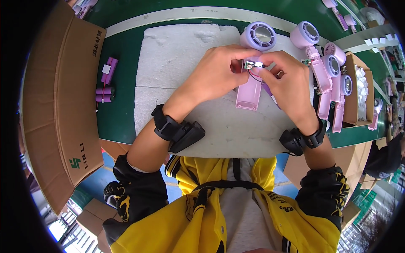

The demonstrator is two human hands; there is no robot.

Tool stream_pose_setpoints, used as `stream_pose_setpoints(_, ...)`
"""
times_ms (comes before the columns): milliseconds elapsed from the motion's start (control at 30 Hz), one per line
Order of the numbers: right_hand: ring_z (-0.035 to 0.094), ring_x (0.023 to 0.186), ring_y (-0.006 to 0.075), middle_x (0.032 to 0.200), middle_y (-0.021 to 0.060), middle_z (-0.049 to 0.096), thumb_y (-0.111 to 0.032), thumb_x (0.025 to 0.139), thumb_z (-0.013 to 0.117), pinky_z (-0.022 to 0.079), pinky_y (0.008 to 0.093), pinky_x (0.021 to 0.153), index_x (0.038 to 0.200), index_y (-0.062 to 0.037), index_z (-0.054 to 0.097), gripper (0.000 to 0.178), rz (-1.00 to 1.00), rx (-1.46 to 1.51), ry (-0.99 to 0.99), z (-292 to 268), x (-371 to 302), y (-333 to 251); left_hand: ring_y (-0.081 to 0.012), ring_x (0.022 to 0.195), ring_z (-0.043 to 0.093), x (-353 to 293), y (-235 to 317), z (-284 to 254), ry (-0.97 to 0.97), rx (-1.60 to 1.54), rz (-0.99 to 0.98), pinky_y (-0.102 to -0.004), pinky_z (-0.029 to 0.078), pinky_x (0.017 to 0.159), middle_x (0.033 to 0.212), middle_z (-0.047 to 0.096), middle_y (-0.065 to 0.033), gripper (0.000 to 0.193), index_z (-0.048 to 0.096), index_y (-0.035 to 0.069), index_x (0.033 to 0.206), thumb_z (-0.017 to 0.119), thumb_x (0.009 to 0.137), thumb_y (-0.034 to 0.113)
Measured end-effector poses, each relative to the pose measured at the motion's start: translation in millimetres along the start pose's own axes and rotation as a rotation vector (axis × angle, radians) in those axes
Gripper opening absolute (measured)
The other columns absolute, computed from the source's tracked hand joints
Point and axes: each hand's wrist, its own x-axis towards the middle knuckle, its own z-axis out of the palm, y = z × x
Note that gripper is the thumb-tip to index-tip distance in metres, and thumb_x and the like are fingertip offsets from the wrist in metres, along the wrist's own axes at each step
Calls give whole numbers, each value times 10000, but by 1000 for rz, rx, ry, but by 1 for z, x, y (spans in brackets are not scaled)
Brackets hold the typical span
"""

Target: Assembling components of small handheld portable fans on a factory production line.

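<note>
A pink handheld fan (248, 97) lies on the foam board with its round lilac head (259, 36) away from me and its handle shell toward me. At the neck sits a small green circuit board (249, 65), pinched between thumb and forefinger of my left hand (219, 71). My right hand (290, 78) grips a white wire connector (258, 64) against the board's right side. Red and black wires (255, 77) loop below it. Partly hidden under my right hand is a purple battery pack (268, 90).
White foam board (173, 59) covers the middle of the green table. Purple battery packs (109, 71) lie at left beside a tall cardboard box (63, 97). More pink fans (320, 74) crowd the right, next to a carton of small white parts (361, 90).
</note>
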Motion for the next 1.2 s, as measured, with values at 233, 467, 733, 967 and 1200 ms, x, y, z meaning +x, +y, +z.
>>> stream_pose_setpoints(233,648,635,181,830,94,678,-25,770,763,518,275,578,951,-12,724,186,-87,-79,9,-1,-1,4,-88,740,586,1,-3,2,5,-24,-5,-237,499,696,984,675,-40,508,631,78,1269,604,781,-60)
stream_pose_setpoints(467,639,626,197,840,99,675,-31,785,754,508,277,570,937,-4,726,157,-167,-124,28,-1,-1,6,-171,716,627,2,-2,3,49,-17,31,-290,523,689,956,692,-114,469,662,67,1201,621,740,-12)
stream_pose_setpoints(733,630,631,219,865,107,665,-39,804,739,505,295,572,963,2,718,166,-186,-140,-10,-1,-1,5,-212,703,642,3,0,3,53,-38,30,-315,534,684,932,700,-136,452,675,52,1166,625,718,11)
stream_pose_setpoints(967,631,656,244,872,118,657,-31,812,727,506,310,592,974,11,711,168,-229,-172,-29,-1,0,5,-174,713,638,2,0,-2,-11,-143,-27,-298,523,705,916,708,-118,392,675,56,1171,623,783,37)
stream_pose_setpoints(1200,638,648,221,847,104,670,-41,812,730,504,306,592,976,4,714,170,-227,-112,-18,0,3,11,-130,783,642,6,-7,-3,18,-173,-65,-278,511,752,926,724,-113,310,678,70,1188,624,882,72)
